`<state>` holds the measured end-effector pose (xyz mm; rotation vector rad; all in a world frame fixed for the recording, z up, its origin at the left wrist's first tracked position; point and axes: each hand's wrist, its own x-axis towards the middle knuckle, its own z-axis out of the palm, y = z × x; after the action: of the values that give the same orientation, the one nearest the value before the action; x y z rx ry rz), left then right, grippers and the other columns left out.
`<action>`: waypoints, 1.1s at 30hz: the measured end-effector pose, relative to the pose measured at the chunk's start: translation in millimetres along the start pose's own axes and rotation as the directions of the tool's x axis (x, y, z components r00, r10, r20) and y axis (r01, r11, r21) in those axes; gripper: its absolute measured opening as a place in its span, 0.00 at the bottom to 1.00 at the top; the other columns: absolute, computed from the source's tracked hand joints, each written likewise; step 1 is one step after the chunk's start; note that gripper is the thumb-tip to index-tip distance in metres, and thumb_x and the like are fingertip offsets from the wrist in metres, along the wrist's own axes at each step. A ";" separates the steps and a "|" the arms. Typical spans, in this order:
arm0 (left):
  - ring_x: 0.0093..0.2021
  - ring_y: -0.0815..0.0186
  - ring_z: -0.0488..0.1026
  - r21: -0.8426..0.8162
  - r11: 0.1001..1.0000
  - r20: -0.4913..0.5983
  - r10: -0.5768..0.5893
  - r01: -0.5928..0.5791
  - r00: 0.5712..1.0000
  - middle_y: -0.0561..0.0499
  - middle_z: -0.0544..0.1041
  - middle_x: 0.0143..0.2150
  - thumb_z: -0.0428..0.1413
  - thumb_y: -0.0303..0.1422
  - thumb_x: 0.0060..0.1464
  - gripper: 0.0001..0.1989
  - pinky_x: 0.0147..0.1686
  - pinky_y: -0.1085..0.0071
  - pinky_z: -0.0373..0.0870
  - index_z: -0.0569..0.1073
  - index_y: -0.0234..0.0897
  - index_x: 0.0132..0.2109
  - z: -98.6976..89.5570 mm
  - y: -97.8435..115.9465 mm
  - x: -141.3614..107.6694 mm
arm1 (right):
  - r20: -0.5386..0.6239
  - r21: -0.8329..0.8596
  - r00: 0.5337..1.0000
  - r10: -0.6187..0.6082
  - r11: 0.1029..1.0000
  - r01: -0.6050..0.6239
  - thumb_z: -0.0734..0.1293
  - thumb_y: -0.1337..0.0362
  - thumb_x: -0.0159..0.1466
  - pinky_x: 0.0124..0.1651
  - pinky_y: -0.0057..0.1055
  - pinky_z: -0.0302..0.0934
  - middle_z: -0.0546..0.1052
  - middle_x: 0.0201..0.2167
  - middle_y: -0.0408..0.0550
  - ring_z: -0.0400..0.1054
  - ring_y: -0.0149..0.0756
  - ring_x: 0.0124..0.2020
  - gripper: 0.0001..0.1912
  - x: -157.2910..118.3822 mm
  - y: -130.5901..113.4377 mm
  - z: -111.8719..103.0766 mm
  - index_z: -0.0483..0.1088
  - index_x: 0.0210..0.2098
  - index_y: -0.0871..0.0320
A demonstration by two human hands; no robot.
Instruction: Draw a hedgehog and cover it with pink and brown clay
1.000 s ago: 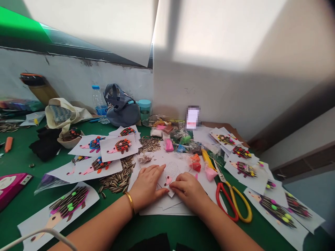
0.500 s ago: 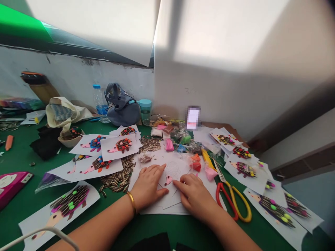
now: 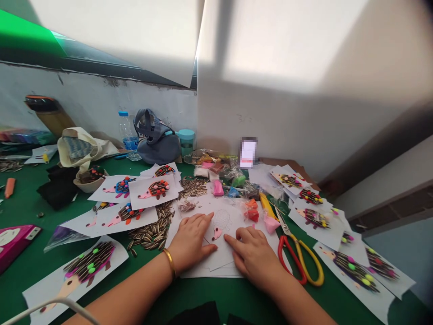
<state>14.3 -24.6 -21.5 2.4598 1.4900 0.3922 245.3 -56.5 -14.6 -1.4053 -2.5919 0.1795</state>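
Note:
My left hand [image 3: 192, 237] lies flat, fingers stretched out, on the left side of a white sheet of paper [image 3: 221, 259]. On the sheet is a pencil-drawn hedgehog outline, its face filled with a small pink clay piece [image 3: 217, 234] with dark dots. My right hand [image 3: 249, 247] rests on the paper's right side, index finger extended just right of the pink clay and the other fingers bent. I see nothing held in either hand. Beside the right hand lie pink clay in a wrapper [image 3: 270, 223] and scissors [image 3: 301, 253] with red and yellow handles.
Sunflower seeds [image 3: 152, 228] are piled left of the paper. Finished hedgehog cards [image 3: 154, 192] lie on both sides. Bagged coloured clay [image 3: 233, 180], a phone [image 3: 248, 153], a blue bag [image 3: 157, 144], a cup [image 3: 186, 146] and a bottle [image 3: 128, 137] stand along the back.
My right index fingertip has drawn slightly right, away from the pink clay piece. The left hand stays flat on the paper. The whole view has shifted a little.

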 end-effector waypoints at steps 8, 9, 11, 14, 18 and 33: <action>0.63 0.51 0.61 -0.004 1.000 -0.005 0.003 -0.003 1.000 0.43 0.68 0.62 0.61 0.41 0.51 0.40 0.60 0.53 0.55 0.54 0.41 0.67 0.6 -1.0 0.0 | 0.010 0.020 1.000 -0.010 1.000 0.010 0.64 0.67 0.63 0.50 0.42 0.50 0.70 0.43 0.49 0.59 0.44 0.46 0.23 1.5 0.0 -2.5 0.67 0.57 0.44; 0.63 0.51 0.61 -0.005 1.000 -0.006 0.003 -0.003 1.000 0.43 0.68 0.62 0.61 0.42 0.51 0.40 0.60 0.53 0.55 0.54 0.41 0.67 0.6 -1.0 0.0 | 0.007 0.017 1.000 0.004 1.000 -0.004 0.64 0.67 0.63 0.49 0.42 0.50 0.70 0.43 0.50 0.59 0.44 0.46 0.23 1.7 0.0 -2.7 0.67 0.57 0.45; 0.63 0.51 0.61 -0.005 1.000 -0.006 0.006 -0.006 1.000 0.43 0.68 0.62 0.61 0.42 0.51 0.40 0.60 0.53 0.55 0.54 0.41 0.67 0.6 -0.9 -0.1 | 0.017 0.035 1.000 -0.026 0.999 0.026 0.64 0.67 0.64 0.48 0.41 0.50 0.70 0.42 0.49 0.59 0.44 0.45 0.22 1.7 -0.6 -3.6 0.68 0.56 0.44; 0.63 0.52 0.61 -0.001 1.000 -0.003 0.006 -0.006 1.000 0.43 0.68 0.63 0.61 0.41 0.51 0.40 0.60 0.53 0.54 0.54 0.40 0.67 0.5 -0.7 -0.5 | 0.035 0.066 0.994 -0.103 0.993 0.101 0.65 0.66 0.63 0.47 0.40 0.50 0.70 0.41 0.48 0.59 0.43 0.45 0.22 1.1 -1.4 -5.1 0.69 0.55 0.41; 0.63 0.52 0.61 0.000 1.000 0.002 -0.001 0.001 1.000 0.44 0.67 0.63 0.61 0.42 0.51 0.40 0.60 0.53 0.54 0.54 0.40 0.67 0.3 -0.6 -0.3 | 0.015 0.037 0.999 -0.032 0.999 0.031 0.64 0.67 0.63 0.47 0.40 0.49 0.70 0.41 0.48 0.59 0.43 0.44 0.21 1.1 1.3 -5.4 0.70 0.54 0.43; 0.64 0.52 0.60 -0.007 1.000 0.012 0.002 -0.002 1.000 0.43 0.67 0.63 0.61 0.41 0.51 0.40 0.60 0.52 0.54 0.54 0.40 0.67 -1.7 -1.6 0.0 | -0.003 0.104 0.991 -0.137 0.985 0.137 0.65 0.68 0.63 0.45 0.39 0.51 0.70 0.39 0.48 0.60 0.41 0.43 0.20 0.8 1.9 -5.5 0.72 0.53 0.44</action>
<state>12.4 -23.8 -20.5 2.4541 1.4793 0.3820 247.6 -54.7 -9.5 -1.1882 -2.6294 0.2928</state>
